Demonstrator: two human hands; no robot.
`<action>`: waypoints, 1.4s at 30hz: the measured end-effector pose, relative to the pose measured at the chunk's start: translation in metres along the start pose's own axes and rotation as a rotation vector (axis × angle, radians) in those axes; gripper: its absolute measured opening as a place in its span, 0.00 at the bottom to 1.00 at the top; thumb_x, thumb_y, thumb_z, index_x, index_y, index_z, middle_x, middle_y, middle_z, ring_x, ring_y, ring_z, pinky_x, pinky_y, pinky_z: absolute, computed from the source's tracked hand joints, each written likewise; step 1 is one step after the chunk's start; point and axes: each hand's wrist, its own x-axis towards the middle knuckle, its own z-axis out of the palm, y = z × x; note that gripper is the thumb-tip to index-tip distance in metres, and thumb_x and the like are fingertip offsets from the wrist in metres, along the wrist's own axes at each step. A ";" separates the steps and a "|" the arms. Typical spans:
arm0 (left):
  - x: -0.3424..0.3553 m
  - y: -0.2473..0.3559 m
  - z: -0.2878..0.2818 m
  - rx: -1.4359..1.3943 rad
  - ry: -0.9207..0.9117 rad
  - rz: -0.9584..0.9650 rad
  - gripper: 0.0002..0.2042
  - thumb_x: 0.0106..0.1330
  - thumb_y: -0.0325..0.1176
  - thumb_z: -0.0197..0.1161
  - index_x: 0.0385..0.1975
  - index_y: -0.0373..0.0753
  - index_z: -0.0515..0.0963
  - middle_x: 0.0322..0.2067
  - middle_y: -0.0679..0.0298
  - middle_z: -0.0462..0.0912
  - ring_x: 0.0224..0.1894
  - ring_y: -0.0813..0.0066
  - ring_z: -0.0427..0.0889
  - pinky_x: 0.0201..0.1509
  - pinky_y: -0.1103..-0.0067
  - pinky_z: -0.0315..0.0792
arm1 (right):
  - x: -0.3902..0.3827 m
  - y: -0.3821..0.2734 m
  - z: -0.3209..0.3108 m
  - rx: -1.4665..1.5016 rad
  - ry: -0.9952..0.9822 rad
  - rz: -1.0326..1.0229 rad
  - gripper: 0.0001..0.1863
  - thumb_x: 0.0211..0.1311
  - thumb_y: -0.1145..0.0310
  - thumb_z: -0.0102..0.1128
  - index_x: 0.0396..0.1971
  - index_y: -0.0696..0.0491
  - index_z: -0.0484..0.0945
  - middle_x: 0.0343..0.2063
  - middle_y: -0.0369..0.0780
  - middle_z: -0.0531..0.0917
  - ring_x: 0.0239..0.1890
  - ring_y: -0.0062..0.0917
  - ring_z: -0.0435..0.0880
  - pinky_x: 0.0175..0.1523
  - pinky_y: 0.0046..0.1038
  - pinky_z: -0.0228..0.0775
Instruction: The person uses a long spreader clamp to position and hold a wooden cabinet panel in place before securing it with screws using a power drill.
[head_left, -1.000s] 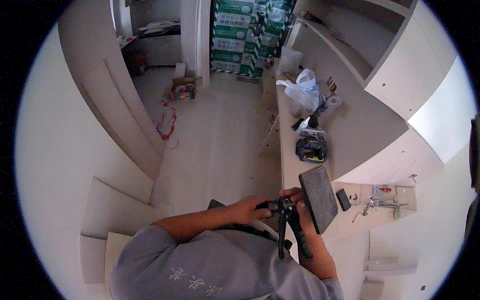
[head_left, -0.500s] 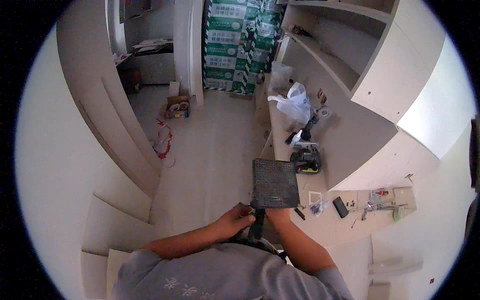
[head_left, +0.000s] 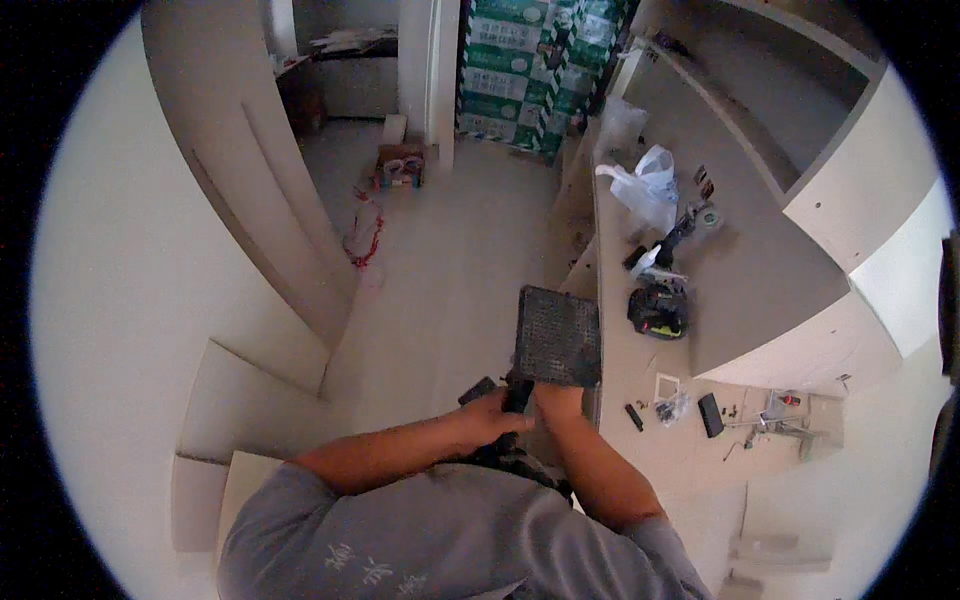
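A dark square panel with a mesh-like surface [head_left: 558, 336] stands in front of my body, above a black strap-like part [head_left: 518, 393]. My left hand [head_left: 488, 418] is closed beside that black part, and a small dark block [head_left: 478, 390] sticks out past its fingers. What kind of thing the block is, I cannot make out. My right hand [head_left: 556, 398] reaches up behind the panel's lower edge. Its fingers are hidden there, so whether it grips anything does not show.
Along the right runs a desk [head_left: 640, 365] with a black-and-green tool [head_left: 660, 308], a white plastic bag [head_left: 645, 190], a black case [head_left: 710, 415] and loose hardware [head_left: 785, 420]. Shelving [head_left: 720, 120] rises above it. A box [head_left: 400, 168] and red strips [head_left: 368, 240] lie on the floor.
The view has shifted, so the room sits further right and higher. The small dark block now shows beyond my left hand, which has turned and moved closer to the black part.
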 end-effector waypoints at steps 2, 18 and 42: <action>0.002 0.005 -0.005 0.089 0.023 0.028 0.26 0.64 0.40 0.68 0.55 0.32 0.69 0.38 0.60 0.79 0.39 0.73 0.76 0.40 0.76 0.73 | 0.004 0.003 0.009 0.026 -0.038 0.025 0.28 0.63 0.58 0.60 0.63 0.46 0.76 0.65 0.42 0.75 0.68 0.44 0.69 0.74 0.51 0.55; 0.021 -0.016 -0.106 0.297 0.224 0.685 0.21 0.79 0.47 0.50 0.61 0.39 0.72 0.50 0.64 0.77 0.47 0.71 0.76 0.56 0.72 0.72 | 0.069 -0.031 -0.045 0.469 0.022 0.061 0.22 0.68 0.58 0.58 0.60 0.47 0.76 0.59 0.41 0.79 0.59 0.38 0.76 0.65 0.43 0.66; 0.025 -0.026 -0.109 0.117 -0.150 0.414 0.24 0.78 0.52 0.50 0.44 0.32 0.79 0.28 0.64 0.81 0.27 0.77 0.78 0.33 0.76 0.76 | 0.068 -0.117 -0.131 1.594 0.200 0.205 0.11 0.69 0.61 0.64 0.40 0.52 0.78 0.46 0.44 0.83 0.45 0.38 0.83 0.52 0.44 0.75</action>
